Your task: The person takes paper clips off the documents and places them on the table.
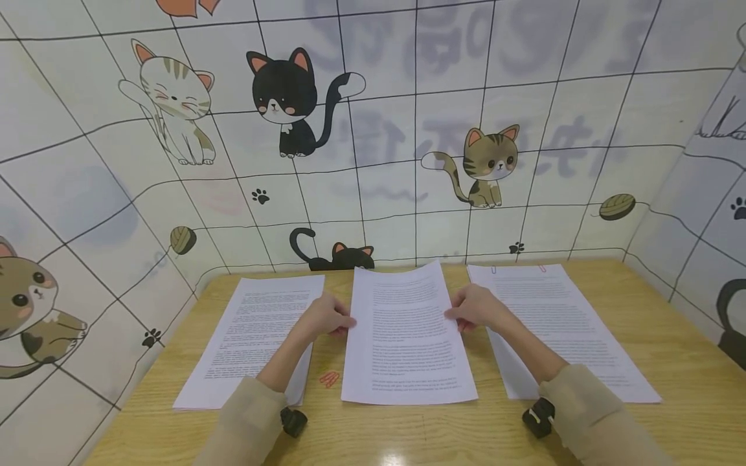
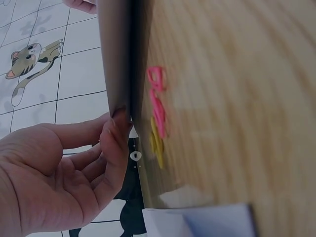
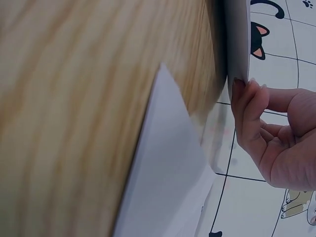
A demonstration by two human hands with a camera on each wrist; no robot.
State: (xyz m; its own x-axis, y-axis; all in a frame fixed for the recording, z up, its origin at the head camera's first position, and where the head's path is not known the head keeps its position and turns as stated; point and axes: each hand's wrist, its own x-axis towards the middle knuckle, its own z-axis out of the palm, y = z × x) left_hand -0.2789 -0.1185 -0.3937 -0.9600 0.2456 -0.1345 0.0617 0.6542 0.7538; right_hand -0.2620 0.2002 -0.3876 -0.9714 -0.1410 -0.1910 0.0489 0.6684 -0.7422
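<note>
A printed sheaf of paper [image 1: 408,330] lies in the middle of the wooden table [image 1: 676,336], its far end raised off the wood. My left hand [image 1: 329,317] pinches its left edge and my right hand [image 1: 474,307] pinches its right edge. In the left wrist view my thumb tip [image 2: 121,123] presses on the paper's edge [image 2: 116,59]. A pink clip [image 2: 157,94] and a yellow clip [image 2: 157,140] lie on the wood beside it. In the right wrist view my fingertips [image 3: 247,98] meet the paper's other edge [image 3: 237,34].
Another printed sheaf [image 1: 256,330] lies flat on the left and a third [image 1: 559,317], with clips at its top, on the right. Paper clips [image 1: 329,378] lie near the front, left of the middle sheaf. Cat-patterned walls [image 1: 373,162] close in the table on three sides.
</note>
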